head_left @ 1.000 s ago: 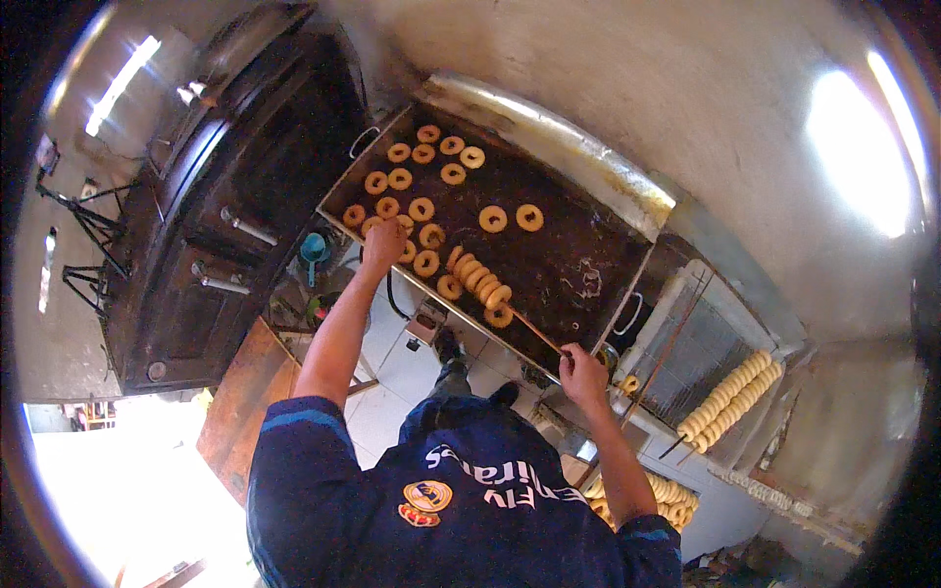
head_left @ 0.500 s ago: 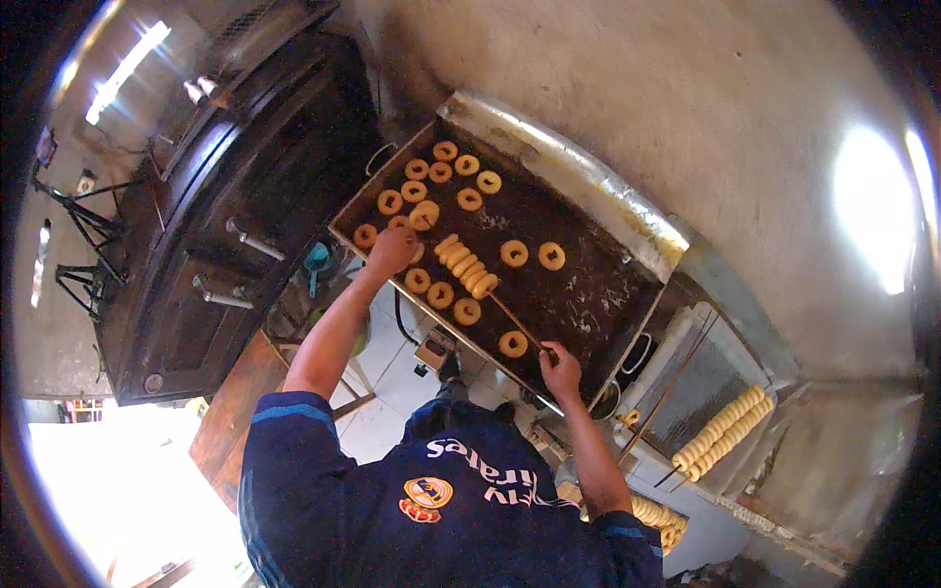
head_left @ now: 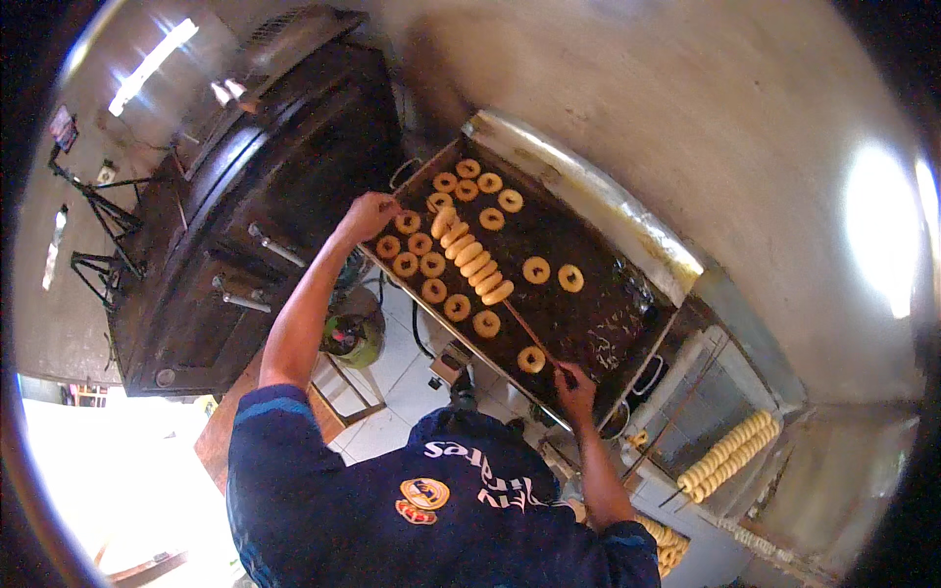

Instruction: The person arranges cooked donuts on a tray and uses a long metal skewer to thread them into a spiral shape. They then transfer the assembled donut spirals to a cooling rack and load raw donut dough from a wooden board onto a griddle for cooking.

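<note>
because the threaded rings share one thin rod, the right hand grips its bare near end, probably to steer the whole row from outside the crowded part. the row slants over the middle of the wide dark pan; whether it touches the bottom i cannot tell. the left hand is at the pan's left rim, fingers bent, and i cannot tell whether they pinch anything. loose rings lie in the pan, mostly gathered toward its left side, spread nearly one deep, perhaps so each gets even contact. at right, two loaded rods lie beside a grey mesh panel; more rings show below, partly hidden by the right sleeve.
</note>
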Available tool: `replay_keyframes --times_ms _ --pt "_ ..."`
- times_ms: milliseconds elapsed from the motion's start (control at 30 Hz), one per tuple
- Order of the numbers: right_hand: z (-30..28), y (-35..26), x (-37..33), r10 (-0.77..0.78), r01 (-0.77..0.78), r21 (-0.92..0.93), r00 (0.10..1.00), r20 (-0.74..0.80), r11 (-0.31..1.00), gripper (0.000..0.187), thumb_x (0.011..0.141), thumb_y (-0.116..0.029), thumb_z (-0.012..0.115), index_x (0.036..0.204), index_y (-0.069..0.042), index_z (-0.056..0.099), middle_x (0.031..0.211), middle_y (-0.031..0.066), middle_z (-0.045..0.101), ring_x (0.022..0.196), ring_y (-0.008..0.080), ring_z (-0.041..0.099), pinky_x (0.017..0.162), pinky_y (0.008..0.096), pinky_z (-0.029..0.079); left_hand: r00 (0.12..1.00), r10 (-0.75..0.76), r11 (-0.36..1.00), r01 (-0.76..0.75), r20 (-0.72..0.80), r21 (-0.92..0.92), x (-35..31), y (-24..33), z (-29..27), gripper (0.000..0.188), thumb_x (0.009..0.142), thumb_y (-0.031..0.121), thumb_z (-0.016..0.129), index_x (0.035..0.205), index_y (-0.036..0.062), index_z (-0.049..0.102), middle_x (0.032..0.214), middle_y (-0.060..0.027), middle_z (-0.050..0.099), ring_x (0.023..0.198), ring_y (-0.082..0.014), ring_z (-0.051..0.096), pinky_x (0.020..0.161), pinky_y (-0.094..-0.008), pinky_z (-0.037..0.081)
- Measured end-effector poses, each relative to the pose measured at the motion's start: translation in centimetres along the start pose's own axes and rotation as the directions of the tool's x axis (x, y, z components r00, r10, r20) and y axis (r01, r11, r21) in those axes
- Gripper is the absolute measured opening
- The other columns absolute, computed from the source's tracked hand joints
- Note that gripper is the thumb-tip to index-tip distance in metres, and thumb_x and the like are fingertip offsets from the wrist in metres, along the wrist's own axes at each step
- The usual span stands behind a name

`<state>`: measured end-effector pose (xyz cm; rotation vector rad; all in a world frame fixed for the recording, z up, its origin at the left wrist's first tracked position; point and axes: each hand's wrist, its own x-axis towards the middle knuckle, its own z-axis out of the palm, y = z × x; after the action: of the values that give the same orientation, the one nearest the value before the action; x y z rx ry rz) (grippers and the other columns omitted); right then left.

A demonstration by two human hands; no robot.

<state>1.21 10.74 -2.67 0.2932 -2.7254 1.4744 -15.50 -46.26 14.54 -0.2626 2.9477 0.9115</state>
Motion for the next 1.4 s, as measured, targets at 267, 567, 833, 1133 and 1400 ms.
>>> replay_keyframes --times_ms 267,567,833,1133,1400 --pt "-14.0 1.6 -10.8 0.215 -0.200 -0.267 0.976 0.027 0.943 0.022 0.092 -0.021 0.079 0.110 -0.010 0.079 0.087 0.0075 0.077 0.074 0.0158 0.071 0.069 0.0309 0.055 0.989 0.093 0.996 -0.092 0.117 -0.013 -14.2 7.5 17.3 0.027 0.089 0.031 0.072 0.098 0.0064 0.077 0.084 -0.0200 0.074 0.084 -0.0384 0.074 0.075 -0.0499 0.057" --pt "-23.5 -5.7 -12.3 0.191 -0.095 -0.574 0.976 0.108 0.813 0.022 0.090 -0.028 0.077 0.109 -0.019 0.078 0.084 0.0074 0.076 0.072 0.0232 0.074 0.065 0.0382 0.056 0.985 0.161 0.981 -0.151 -0.070 0.123 -16.3 8.5 23.8 0.024 0.089 0.020 0.066 0.092 -0.0019 0.075 0.086 -0.0252 0.073 0.081 -0.0453 0.072 0.074 -0.0550 0.058" --pt "-16.6 3.3 -13.6 0.181 -0.142 -0.379 0.981 0.069 0.914 0.023 0.092 -0.029 0.077 0.111 -0.017 0.079 0.086 0.0081 0.076 0.075 0.0239 0.074 0.067 0.0368 0.056 0.997 0.059 0.975 -0.069 0.053 0.209 -11.5 4.3 19.4 0.027 0.089 0.028 0.066 0.095 0.0041 0.078 0.099 -0.0250 0.074 0.097 -0.0447 0.071 0.085 -0.0562 0.057" --pt "-13.6 1.1 -9.2 0.297 -0.260 -0.196 0.935 0.196 0.946 0.026 0.097 -0.026 0.073 0.117 -0.009 0.076 0.105 0.0120 0.079 0.094 0.0274 0.076 0.088 0.0381 0.058 0.997 0.000 0.993 0.009 -0.074 0.116 -12.0 3.5 14.2 0.029 0.093 0.031 0.066 0.101 0.0071 0.079 0.099 -0.0243 0.075 0.094 -0.0435 0.072 0.082 -0.0517 0.058" --pt "-8.6 2.0 -6.2 0.103 -0.097 -0.105 0.993 0.054 0.990 0.019 0.094 -0.022 0.076 0.109 -0.011 0.076 0.079 0.0089 0.072 0.072 0.0206 0.070 0.067 0.0348 0.053 0.988 0.118 0.988 -0.107 -0.097 0.114 -12.1 5.5 14.3 0.027 0.091 0.030 0.069 0.100 0.0060 0.078 0.097 -0.0213 0.076 0.092 -0.0430 0.073 0.081 -0.0512 0.058"
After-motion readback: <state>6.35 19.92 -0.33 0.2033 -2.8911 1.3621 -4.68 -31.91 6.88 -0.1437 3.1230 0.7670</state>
